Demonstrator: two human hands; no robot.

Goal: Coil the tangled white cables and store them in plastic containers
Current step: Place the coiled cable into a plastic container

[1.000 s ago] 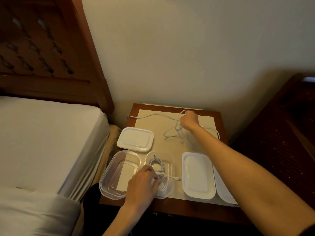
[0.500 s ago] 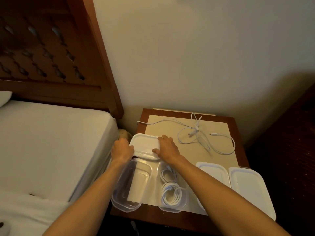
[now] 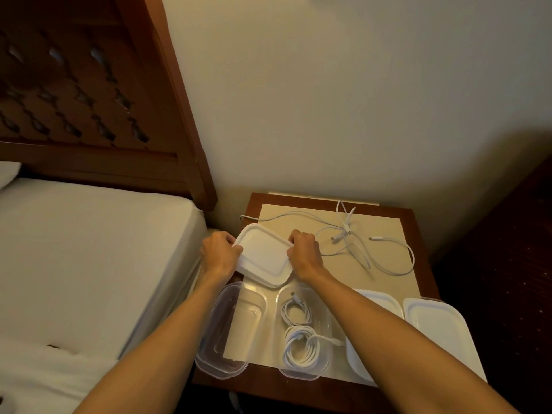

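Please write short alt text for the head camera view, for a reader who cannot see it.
Two hands, left hand and right hand, hold a white lid tilted above a bedside table. Nearer the camera sit an empty clear container and a container with coiled cables; a tangled white cable lies behind.

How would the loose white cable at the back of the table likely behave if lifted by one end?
The loose cable sprawls in slack, crossed loops, so it is probably floppy and would trail and snag on itself. It looks thin, so likely light, dragging easily across the table.
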